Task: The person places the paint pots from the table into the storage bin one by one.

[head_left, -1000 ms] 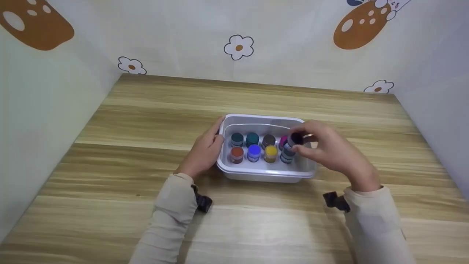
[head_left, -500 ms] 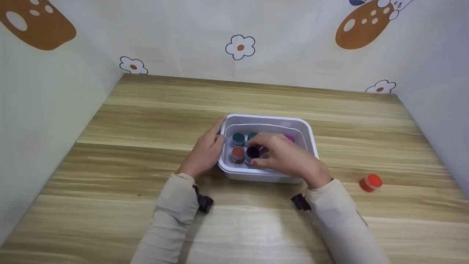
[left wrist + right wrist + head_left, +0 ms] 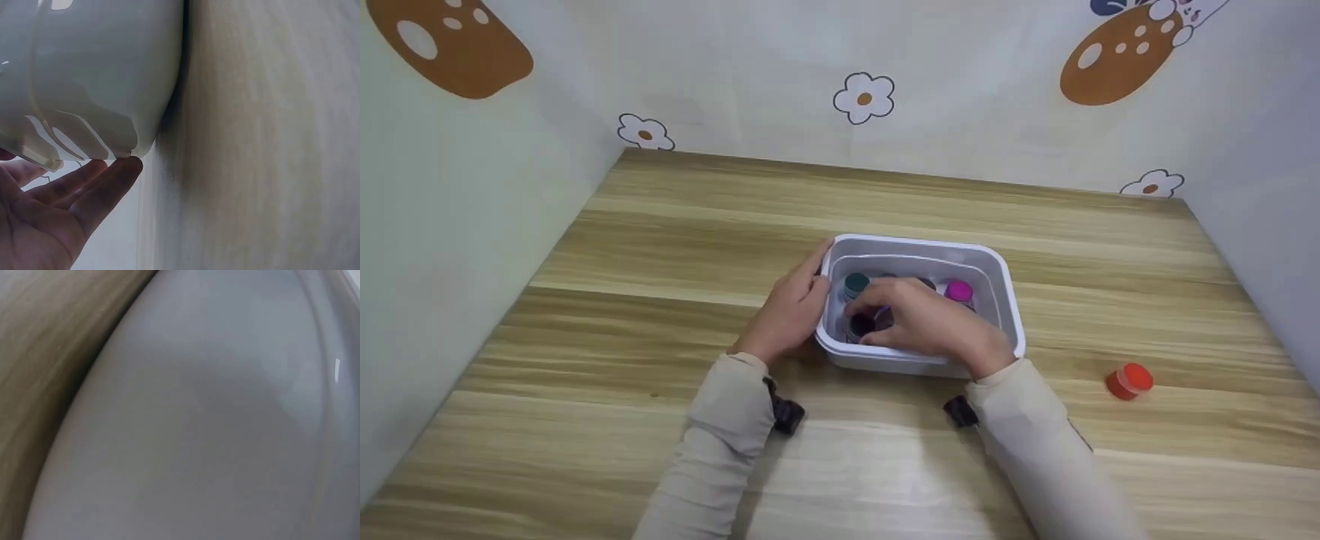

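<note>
A white plastic box (image 3: pixel 1009 300) holds several small paint jars. My left hand (image 3: pixel 791 311) lies along its left end; in the left wrist view, the straight fingers (image 3: pixel 107 197) touch the outer wall of the box. Inside the box, at the front left, my right hand (image 3: pixel 919 319) grips a small dark-lidded paint jar (image 3: pixel 861 326) between thumb and fingers. Around it a dark green jar (image 3: pixel 856 284) and a magenta jar (image 3: pixel 959 291) show, while the hand covers most of the others. The right wrist view has only the box's outer wall (image 3: pixel 185 416).
A red paint jar (image 3: pixel 1130 381) stands alone on the wooden table (image 3: pixel 697 262), right of the box. Patterned pale walls (image 3: pixel 750 90) enclose the table at the back and both sides.
My right hand has carried the dark-lidded jar leftward across the box, from its right end to the front left corner. The red jar has come into sight. My left hand has stayed on the box.
</note>
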Demonstrator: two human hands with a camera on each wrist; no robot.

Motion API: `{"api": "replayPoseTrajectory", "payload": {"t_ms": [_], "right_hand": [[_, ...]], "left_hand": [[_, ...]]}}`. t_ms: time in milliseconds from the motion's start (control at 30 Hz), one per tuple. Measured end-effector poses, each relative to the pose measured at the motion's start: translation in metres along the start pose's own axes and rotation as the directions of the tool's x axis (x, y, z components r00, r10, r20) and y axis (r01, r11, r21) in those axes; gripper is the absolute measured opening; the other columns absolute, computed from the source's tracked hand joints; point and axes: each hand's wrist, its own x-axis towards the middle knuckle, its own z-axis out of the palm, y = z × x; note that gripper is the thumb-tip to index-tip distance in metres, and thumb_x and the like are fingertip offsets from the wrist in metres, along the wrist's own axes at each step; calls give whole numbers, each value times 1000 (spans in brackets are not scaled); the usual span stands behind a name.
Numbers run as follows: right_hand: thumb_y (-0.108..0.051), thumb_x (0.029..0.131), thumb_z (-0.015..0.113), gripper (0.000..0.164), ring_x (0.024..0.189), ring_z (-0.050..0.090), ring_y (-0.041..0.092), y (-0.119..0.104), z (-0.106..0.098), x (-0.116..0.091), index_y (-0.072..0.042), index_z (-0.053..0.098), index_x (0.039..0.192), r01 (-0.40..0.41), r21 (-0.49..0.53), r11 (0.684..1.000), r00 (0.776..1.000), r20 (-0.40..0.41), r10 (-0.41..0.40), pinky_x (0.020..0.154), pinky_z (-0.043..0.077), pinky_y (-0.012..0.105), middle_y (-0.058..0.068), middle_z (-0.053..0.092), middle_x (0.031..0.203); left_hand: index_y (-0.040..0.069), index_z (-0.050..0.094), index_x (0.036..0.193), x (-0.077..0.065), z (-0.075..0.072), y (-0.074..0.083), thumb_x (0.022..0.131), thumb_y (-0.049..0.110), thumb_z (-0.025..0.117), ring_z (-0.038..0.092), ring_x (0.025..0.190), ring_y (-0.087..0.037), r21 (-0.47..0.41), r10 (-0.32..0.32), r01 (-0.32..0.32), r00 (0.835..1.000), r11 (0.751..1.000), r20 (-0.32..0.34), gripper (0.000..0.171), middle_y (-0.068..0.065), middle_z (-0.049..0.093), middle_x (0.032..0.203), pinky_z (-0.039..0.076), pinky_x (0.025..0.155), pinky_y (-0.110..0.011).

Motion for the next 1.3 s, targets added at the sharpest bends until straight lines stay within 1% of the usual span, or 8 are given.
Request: {"api": "replayPoseTrajectory", "payload": {"t_ms": [67,300,467,633,833,1067,1300], "right_hand": [[-11,85,77,28,99,63,15,1,1,1,-8,74,113,4,-23,1000,1000,6,-4,89,55,34,4,71,106],[-14,85,77,30,101,61,15,0,4,6,-10,75,115,-27,-74,997,999,43,31,91,54,33,4,69,108],[-16,84,78,27,99,60,16,-3,4,10,-12,77,111,-23,-112,993,997,71,31,90,52,34,3,69,104],[-16,83,78,25,97,59,16,-5,5,12,-12,77,107,-17,-134,991,996,82,28,88,52,34,3,68,102],[-15,83,78,23,94,57,13,-4,5,13,-13,78,106,-27,-129,991,996,82,38,86,52,31,1,67,100],[-13,82,78,17,91,54,12,-3,6,15,-14,78,99,-16,-124,992,996,89,28,84,50,30,-1,67,95],[-14,84,77,19,93,55,13,-3,5,14,-12,76,103,-49,-107,993,994,93,59,85,51,30,0,65,97]], "left_hand": [[23,28,158,0,1,0,102,21,35,38,141,-17,-1,-1,1,1000,1000,-4,56,-3,39,156,28,119,-41],[24,26,158,-1,0,1,103,23,33,32,145,-18,2,-12,12,1000,1000,6,56,-2,34,159,24,121,-40],[25,26,158,-2,0,2,103,24,33,31,146,-18,-2,-26,26,1000,1000,5,56,0,33,160,24,121,-41],[26,25,158,-2,1,2,103,25,33,30,147,-17,-9,-39,39,999,999,11,56,1,32,160,23,121,-39],[28,24,159,-1,0,3,103,26,32,29,147,-15,-18,-51,51,998,999,22,56,2,31,161,23,121,-37],[25,27,158,0,0,3,102,23,33,36,141,-15,1,-28,28,1000,1000,7,56,-1,37,158,27,120,-41],[25,26,158,0,-1,2,102,23,33,34,143,-16,5,-24,24,1000,1000,10,56,-2,36,158,26,120,-40]]}}
